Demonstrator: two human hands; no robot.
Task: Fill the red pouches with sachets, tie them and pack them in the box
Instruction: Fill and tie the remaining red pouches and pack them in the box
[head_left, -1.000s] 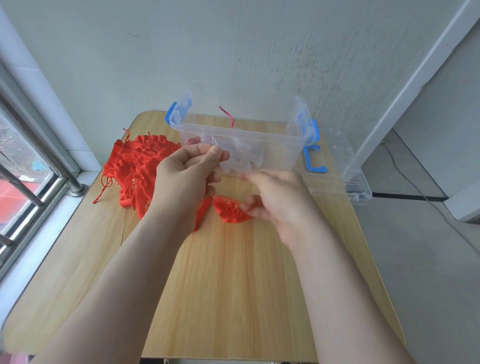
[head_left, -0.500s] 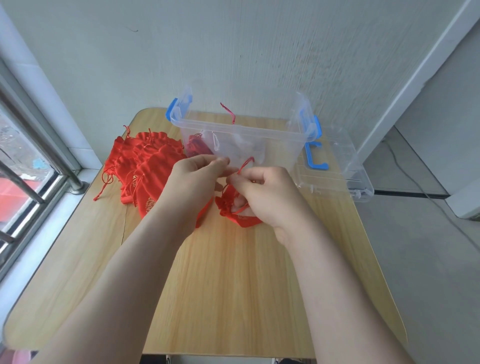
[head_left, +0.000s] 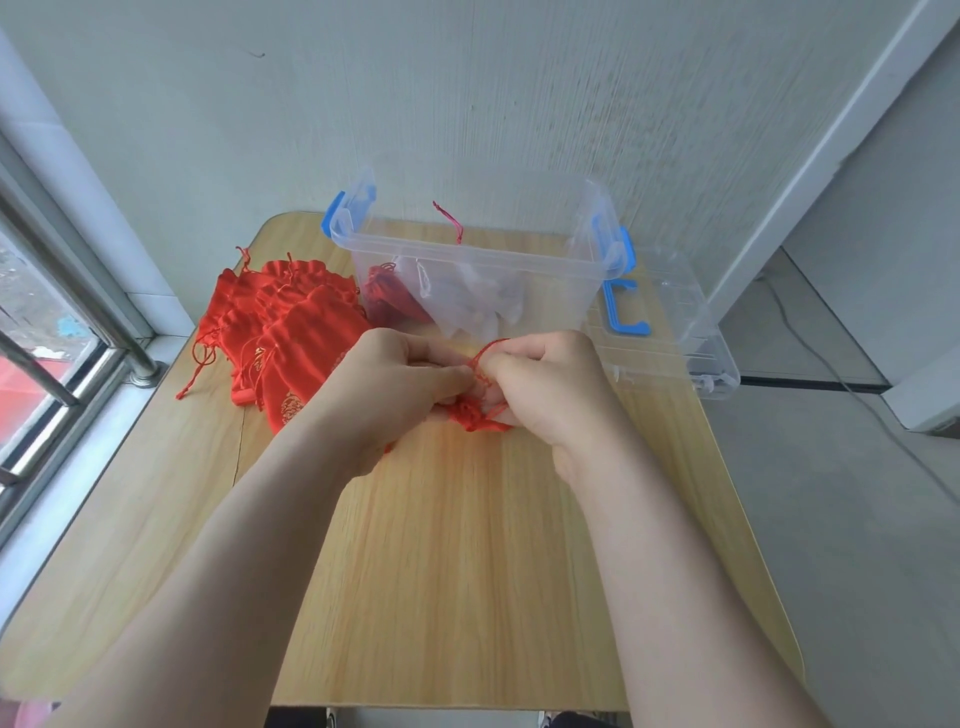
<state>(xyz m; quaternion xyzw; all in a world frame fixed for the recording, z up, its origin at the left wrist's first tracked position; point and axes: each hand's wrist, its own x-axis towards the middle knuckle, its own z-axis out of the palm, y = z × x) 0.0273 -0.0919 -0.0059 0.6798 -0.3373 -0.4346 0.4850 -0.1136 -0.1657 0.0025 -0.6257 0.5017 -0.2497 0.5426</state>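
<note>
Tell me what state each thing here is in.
Box: open, lid off.
Lid: lying on the table beside the box.
Held pouch: mouth bunched, between both hands.
Cord: looped, pinched by both hands.
Left hand: pinching the cord.
Right hand: pinching the cord.
Pouch pile: heaped on the table.

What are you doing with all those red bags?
Someone is tying one. The left hand and right hand both pinch the drawstring of a small red pouch in front of the clear box. A darker pouch and some clear sachets lie in the box; a pile of red pouches waits beside it.
</note>
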